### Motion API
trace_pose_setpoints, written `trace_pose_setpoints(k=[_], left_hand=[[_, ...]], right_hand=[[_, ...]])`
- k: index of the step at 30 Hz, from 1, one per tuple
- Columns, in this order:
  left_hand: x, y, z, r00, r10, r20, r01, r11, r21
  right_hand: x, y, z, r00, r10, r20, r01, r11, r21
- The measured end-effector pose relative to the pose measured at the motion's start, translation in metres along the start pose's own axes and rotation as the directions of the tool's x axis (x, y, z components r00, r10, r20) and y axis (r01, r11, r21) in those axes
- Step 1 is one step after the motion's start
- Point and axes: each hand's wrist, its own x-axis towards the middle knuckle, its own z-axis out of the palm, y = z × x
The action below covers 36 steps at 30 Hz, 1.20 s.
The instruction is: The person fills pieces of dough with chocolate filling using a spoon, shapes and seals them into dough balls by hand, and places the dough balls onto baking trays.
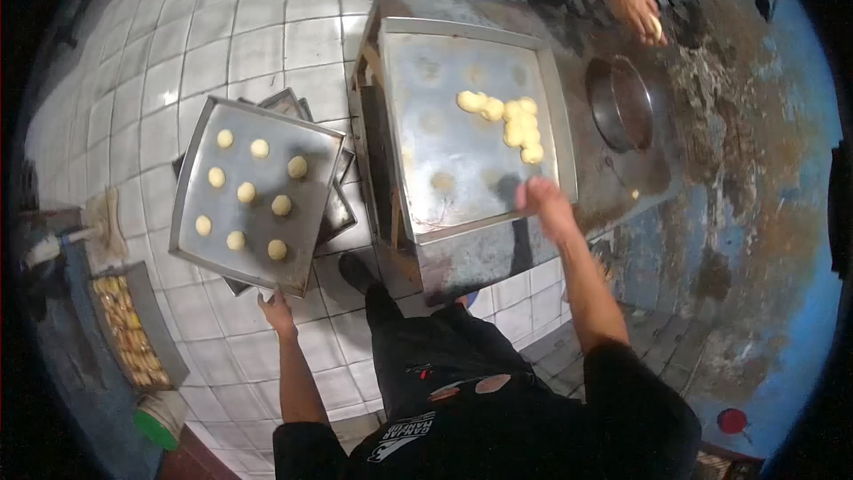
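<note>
Garment: white lettering on the black shirt (pixel 411 438) reads "GANJAR", next line less clear. My left hand (pixel 276 304) has its fingers at the near rim of the floor-side tray (pixel 182 233); grip closure, cannot tell. Nine dough balls (pixel 246 192) lie beyond those fingers. My right hand (pixel 544 202) is blurred, finger spread unreadable, by the table tray's (pixel 444 62) near corner; clustered dough (pixel 522 127) lies just beyond its fingers.

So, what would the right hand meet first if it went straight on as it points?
Probably the clustered dough balls on the tray. The right hand is blurred and its height unclear; if low, the rim might come first.
</note>
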Motion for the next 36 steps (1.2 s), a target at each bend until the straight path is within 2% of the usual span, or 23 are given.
trace_pose_setpoints(k=[1,2,4,5,7,8,10,13,15,17,19,20,22,23,25,26,27,28,29,31,34,35,36], left_hand=[[-0.011,0.012,-0.003,1.000,0.021,0.003,-0.021,1.000,0.014],[-0.032,0.030,-0.003,0.993,0.119,-0.023,-0.117,0.992,0.052],[-0.070,0.050,0.002,0.944,0.327,-0.036,-0.325,0.944,0.058],[-0.085,0.059,0.008,0.936,0.349,-0.042,-0.345,0.936,0.069],[-0.118,0.086,0.028,0.867,0.495,0.049,-0.497,0.866,0.051],[-0.153,0.113,0.047,0.839,0.542,0.053,-0.543,0.840,0.002],[-0.200,0.136,0.082,0.821,0.558,0.122,-0.558,0.829,-0.042],[-0.305,0.166,0.146,0.759,0.558,0.336,-0.556,0.823,-0.113],[-0.389,0.174,0.195,0.682,0.493,0.540,-0.531,0.842,-0.099],[-0.463,0.151,0.257,0.653,0.438,0.618,-0.502,0.861,-0.080],[-0.510,0.096,0.328,0.610,0.308,0.730,-0.226,0.951,-0.212],[-0.544,0.091,0.349,0.575,0.305,0.759,-0.240,0.950,-0.200],[-0.612,0.088,0.380,0.540,0.219,0.813,-0.071,0.974,-0.216],[-0.641,0.088,0.390,0.521,0.209,0.828,-0.076,0.977,-0.199],[-0.688,0.085,0.407,0.366,0.496,0.787,-0.525,0.809,-0.265],[-0.698,0.076,0.419,0.338,0.508,0.792,-0.603,0.763,-0.232],[-0.712,0.071,0.435,0.319,0.504,0.802,-0.611,0.757,-0.232],[-0.727,0.066,0.452,0.358,0.415,0.837,-0.501,0.841,-0.203],[-0.740,0.060,0.466,0.395,0.313,0.864,-0.378,0.912,-0.157],[-0.766,0.069,0.480,0.357,0.340,0.870,-0.380,0.904,-0.197],[-0.764,0.074,0.502,0.196,0.311,0.930,-0.419,0.884,-0.208],[-0.755,0.068,0.509,0.215,0.308,0.927,-0.415,0.888,-0.199],[-0.740,0.057,0.521,0.343,0.217,0.914,-0.265,0.956,-0.128]], right_hand=[[0.027,0.012,-0.026,0.988,-0.092,-0.122,0.094,0.995,0.012],[0.062,0.032,-0.051,0.929,-0.071,-0.362,0.029,0.992,-0.121],[0.093,0.033,-0.056,0.829,-0.133,-0.543,-0.046,0.951,-0.304],[0.112,0.042,-0.058,0.832,-0.127,-0.540,-0.037,0.959,-0.282],[0.140,0.076,-0.059,0.825,-0.293,-0.484,0.203,0.952,-0.230],[0.127,0.074,-0.054,0.827,-0.281,-0.487,0.207,0.957,-0.202],[0.085,0.030,-0.054,0.943,-0.091,-0.319,-0.008,0.955,-0.295],[0.008,0.007,-0.089,0.986,-0.023,-0.164,-0.041,0.927,-0.373],[-0.053,0.023,-0.110,0.988,-0.075,-0.132,0.037,0.962,-0.270],[-0.132,0.024,-0.125,0.955,-0.295,-0.023,0.239,0.813,-0.530],[-0.186,0.066,-0.151,0.780,-0.623,0.068,0.604,0.718,-0.346],[-0.205,0.064,-0.168,0.780,-0.625,0.020,0.591,0.725,-0.354],[-0.248,0.054,-0.205,0.604,-0.671,-0.430,0.606,0.737,-0.300],[-0.261,0.064,-0.225,0.596,-0.661,-0.455,0.594,0.745,-0.304],[-0.280,0.083,-0.264,0.695,-0.622,-0.362,0.549,0.783,-0.293],[-0.283,0.095,-0.283,0.784,-0.528,-0.326,0.503,0.849,-0.165],[-0.277,0.108,-0.298,0.777,-0.525,-0.347,0.503,0.850,-0.159],[-0.272,0.118,-0.310,0.818,-0.403,-0.411,0.509,0.840,0.189],[-0.268,0.131,-0.319,0.868,-0.268,-0.417,0.470,0.717,0.516],[-0.280,0.114,-0.339,0.862,-0.212,-0.460,0.463,0.697,0.548],[-0.274,0.109,-0.379,0.889,-0.309,-0.339,0.458,0.629,0.628],[-0.262,0.110,-0.384,0.850,-0.277,-0.449,0.514,0.627,0.585],[-0.246,0.117,-0.388,0.816,-0.260,-0.516,0.523,0.712,0.468]])
